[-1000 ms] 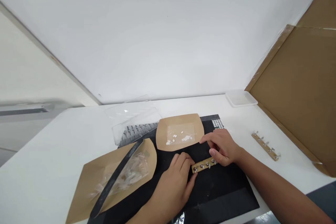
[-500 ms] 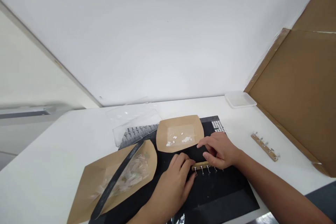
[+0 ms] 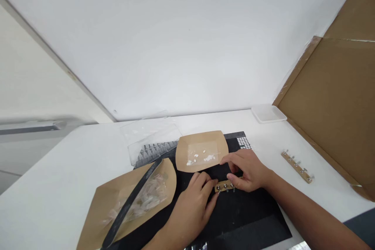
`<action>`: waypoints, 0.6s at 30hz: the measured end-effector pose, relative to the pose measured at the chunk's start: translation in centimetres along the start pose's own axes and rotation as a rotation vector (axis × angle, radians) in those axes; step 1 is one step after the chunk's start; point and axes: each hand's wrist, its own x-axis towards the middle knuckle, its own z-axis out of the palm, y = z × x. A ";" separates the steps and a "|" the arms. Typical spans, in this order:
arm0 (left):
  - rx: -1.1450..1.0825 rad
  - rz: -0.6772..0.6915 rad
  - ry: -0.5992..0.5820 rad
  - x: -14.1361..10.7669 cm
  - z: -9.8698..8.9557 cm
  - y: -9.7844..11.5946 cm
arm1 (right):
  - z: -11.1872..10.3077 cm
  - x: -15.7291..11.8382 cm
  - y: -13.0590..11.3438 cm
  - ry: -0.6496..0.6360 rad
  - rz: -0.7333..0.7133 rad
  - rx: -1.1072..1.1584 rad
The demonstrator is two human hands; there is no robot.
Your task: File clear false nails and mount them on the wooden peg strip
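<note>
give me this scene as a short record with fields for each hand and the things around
left hand: pinches left end of studded strip
right hand: thumb over strip's right part, index finger extended near small tray; contact unclear
small tray: brown, holds white bits
large tray: brown, holds clear pieces
under hands: black mat
far right: second studded strip, on white table
</note>
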 end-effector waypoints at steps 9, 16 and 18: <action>0.058 -0.027 -0.015 -0.1 -0.1 0.0 | 1.2 0.1 0.6 0.157 0.053 0.104; 0.042 0.042 0.069 0.0 -0.7 0.2 | 1.8 0.1 1.3 0.368 0.143 0.026; 0.023 0.097 0.136 0.2 -1.1 0.6 | 1.6 0.3 1.4 0.385 0.155 -0.057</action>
